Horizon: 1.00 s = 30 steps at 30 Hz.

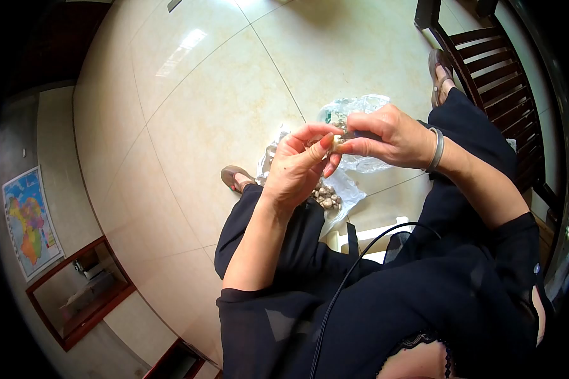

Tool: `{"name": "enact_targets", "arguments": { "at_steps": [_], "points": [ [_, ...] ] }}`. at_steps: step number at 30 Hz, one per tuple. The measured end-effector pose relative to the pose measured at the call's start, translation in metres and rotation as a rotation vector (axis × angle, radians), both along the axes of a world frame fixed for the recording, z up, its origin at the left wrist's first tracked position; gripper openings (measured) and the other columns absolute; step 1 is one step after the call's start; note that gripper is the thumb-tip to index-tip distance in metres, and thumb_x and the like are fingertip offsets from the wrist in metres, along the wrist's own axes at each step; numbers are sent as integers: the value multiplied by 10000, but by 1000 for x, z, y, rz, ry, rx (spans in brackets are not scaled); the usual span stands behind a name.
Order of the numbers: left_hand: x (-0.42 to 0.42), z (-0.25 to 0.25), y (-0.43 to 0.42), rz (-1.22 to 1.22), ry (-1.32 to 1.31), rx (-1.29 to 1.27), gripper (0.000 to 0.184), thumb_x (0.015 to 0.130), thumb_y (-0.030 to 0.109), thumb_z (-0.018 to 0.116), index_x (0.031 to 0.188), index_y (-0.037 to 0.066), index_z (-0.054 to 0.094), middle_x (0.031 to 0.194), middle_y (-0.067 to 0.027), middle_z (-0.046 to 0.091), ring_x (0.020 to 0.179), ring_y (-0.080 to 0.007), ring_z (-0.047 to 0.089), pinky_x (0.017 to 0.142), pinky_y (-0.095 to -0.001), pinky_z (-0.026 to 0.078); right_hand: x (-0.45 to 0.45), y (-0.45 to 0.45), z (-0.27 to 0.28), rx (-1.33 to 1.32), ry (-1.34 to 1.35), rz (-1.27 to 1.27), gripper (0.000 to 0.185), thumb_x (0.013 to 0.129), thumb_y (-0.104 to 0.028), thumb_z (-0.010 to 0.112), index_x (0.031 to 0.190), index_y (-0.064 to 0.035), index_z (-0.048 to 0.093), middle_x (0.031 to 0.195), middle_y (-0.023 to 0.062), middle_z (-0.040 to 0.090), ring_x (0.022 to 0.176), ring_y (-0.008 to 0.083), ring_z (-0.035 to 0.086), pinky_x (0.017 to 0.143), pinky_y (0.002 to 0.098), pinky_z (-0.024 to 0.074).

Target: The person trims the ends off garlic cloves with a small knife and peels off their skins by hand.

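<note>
A small whitish piece (336, 142) is pinched between the fingertips of both hands, above the plastic bags. My left hand (298, 165) holds it from the left with thumb and fingers. My right hand (392, 138), with a silver bangle at the wrist, grips from the right; a dark object (365, 134) shows partly inside its fingers. Below my left hand, several small brownish-white lumps (327, 196) lie on a white plastic bag (353, 193). Behind my right hand is a clear plastic bag (370, 103) with small pieces in it, partly hidden by the hands.
The bags lie on the tiled floor (196, 126) between my feet. A white stool-like object (376, 255) shows under my lap. A dark slatted wooden chair (496, 79) stands at the right. A black cable (342, 281) crosses my lap. A map (31, 221) hangs at the left.
</note>
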State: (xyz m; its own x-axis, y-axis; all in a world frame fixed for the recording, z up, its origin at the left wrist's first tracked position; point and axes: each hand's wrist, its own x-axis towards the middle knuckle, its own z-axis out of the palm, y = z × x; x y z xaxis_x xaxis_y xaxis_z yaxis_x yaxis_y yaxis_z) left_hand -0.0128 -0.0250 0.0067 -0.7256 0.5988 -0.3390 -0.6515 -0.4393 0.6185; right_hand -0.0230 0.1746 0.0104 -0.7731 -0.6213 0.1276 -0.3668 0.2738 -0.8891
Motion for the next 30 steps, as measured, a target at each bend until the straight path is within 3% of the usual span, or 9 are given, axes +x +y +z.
{"name": "enact_targets", "arguments": {
  "at_steps": [16, 27, 30],
  "points": [
    [-2, 0, -4, -92, -49, 72, 205, 816, 122, 575, 971, -12, 560, 810, -82, 579, 644, -125, 524, 536, -212, 418, 5, 0, 2, 12, 89, 25, 271, 883, -261, 453, 729, -39, 476, 565, 124, 450, 518, 289, 512, 467, 328, 386],
    [0, -3, -2, 58, -74, 27, 220, 820, 106, 570, 1006, -11, 550, 866, -89, 584, 689, -133, 534, 576, -216, 425, 9, -4, 5, 236, 396, -99, 248, 775, -265, 603, 717, -54, 486, 588, 107, 499, 534, 286, 529, 452, 327, 397],
    [-1, 0, -1, 73, -60, 8, 236, 820, 104, 570, 1025, -12, 549, 876, -92, 585, 702, -132, 537, 583, -219, 427, 8, -4, 2, 99, 255, -184, 235, 742, -233, 650, 733, -46, 507, 608, 114, 515, 532, 259, 533, 468, 290, 409]
  ]
}}
